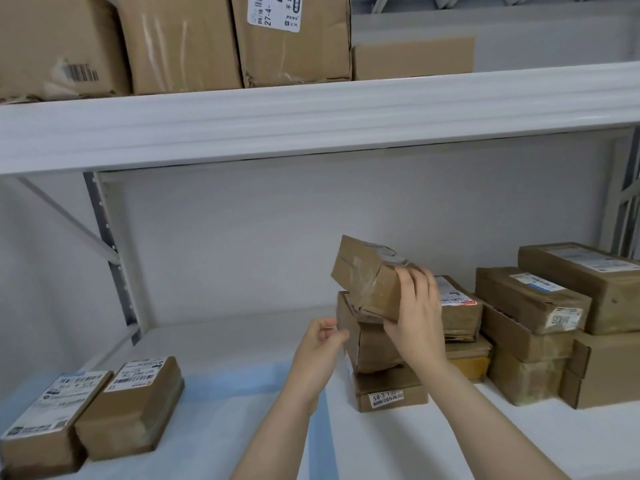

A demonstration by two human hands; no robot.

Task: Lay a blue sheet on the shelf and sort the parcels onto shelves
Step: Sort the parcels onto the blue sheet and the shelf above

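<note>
My right hand (pixel 417 317) grips a small brown taped parcel (pixel 367 275) by its near end, tilted above a short stack of brown parcels (pixel 375 348). My left hand (pixel 320 344) hovers just left of that stack, fingers loosely curled, holding nothing. A pale blue sheet (pixel 221 414) covers the left part of the white shelf (pixel 519 441). Two brown parcels with white labels (pixel 133 407) lie side by side on the sheet at the near left.
More labelled brown parcels (pixel 540 317) are stacked at the right of the shelf. The upper shelf beam (pixel 311 123) runs across above, carrying large cardboard boxes (pixel 180 43). A grey upright post (pixel 110 258) stands at the back left.
</note>
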